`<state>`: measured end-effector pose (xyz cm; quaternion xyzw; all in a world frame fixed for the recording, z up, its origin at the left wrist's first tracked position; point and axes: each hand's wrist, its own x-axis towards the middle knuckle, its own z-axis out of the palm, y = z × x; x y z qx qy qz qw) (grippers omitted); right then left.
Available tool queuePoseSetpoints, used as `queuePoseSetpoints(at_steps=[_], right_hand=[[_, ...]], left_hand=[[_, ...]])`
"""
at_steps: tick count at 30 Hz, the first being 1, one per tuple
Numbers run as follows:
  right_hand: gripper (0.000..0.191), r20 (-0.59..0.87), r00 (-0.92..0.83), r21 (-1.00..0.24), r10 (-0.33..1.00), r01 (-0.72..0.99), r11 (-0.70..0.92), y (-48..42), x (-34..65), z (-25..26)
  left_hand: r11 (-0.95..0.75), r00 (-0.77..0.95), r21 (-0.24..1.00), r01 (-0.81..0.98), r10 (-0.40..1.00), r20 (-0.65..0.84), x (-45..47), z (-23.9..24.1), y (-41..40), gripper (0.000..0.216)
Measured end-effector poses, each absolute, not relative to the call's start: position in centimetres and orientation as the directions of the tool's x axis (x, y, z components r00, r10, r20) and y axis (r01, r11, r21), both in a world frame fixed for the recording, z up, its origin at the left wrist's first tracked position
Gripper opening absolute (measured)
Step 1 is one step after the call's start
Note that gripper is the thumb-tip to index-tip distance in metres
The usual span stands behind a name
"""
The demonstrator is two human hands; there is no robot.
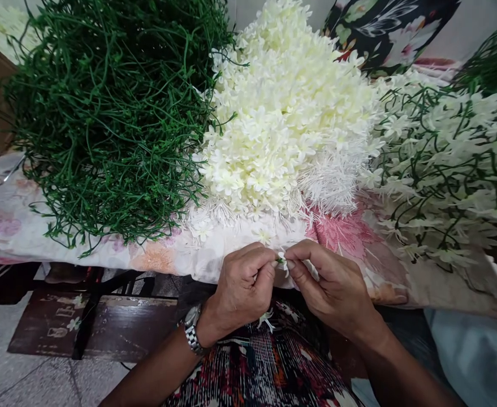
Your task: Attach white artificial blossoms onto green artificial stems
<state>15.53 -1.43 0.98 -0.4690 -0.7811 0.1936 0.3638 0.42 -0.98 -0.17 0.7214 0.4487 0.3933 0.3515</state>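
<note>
My left hand (248, 280) pinches the tip of a green plastic stem (279, 260), most of which the fingers hide. Against that tip, my right hand (331, 282) holds a small white artificial flower (284, 263) between thumb and forefinger. Both hands meet over the near edge of the cloth-covered table. Below the left palm hangs another white flower (266, 320); how it connects to the stem is hidden. Just beyond the fingers is a big heap of loose cream-white flower heads (273, 113).
Green plastic stems (112, 113) are piled high on the left. At right lie stems with white flowers (452, 169). Thin white pieces (333, 178) sit before the middle heap. A floral cloth (155, 257) covers the table. Lower left is a dark wooden board (133, 328).
</note>
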Motion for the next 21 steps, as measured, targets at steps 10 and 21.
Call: queuePoseSetpoints(at_steps=[10,21], right_hand=[[0.01,0.387,-0.259,-0.641,0.885,0.615,0.46,-1.6,15.0,0.2],[0.008,0.349,-0.364,-0.646,0.863,0.574,0.504,-1.1,16.1,1.3]], left_hand=[[-0.317,0.237,0.865,0.39,0.942,0.239,0.6,0.0,-0.9,0.024],[-0.208,0.215,0.936,0.284,0.965,0.149,0.3,0.0,-0.8,0.02]])
